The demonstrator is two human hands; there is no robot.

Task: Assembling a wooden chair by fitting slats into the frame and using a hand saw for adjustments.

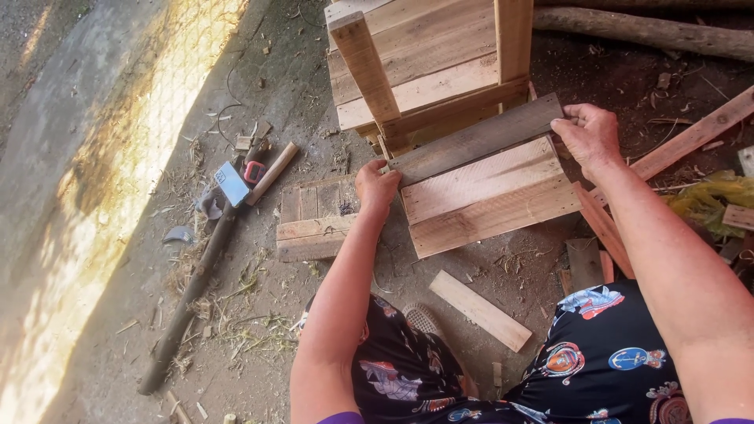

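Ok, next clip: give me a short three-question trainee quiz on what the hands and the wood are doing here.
1. True or false: both hands hold the same grey plank.
2. Which end of that plank does the left hand hold? A) the end nearer the hatchet B) the end nearer the yellow plastic C) the middle
3. Fill in: the plank lies across a wooden ____ made of pale slats.

Key
1. True: the right hand has a grip on the other end.
2. A.
3. Frame (a crate-like slatted piece).
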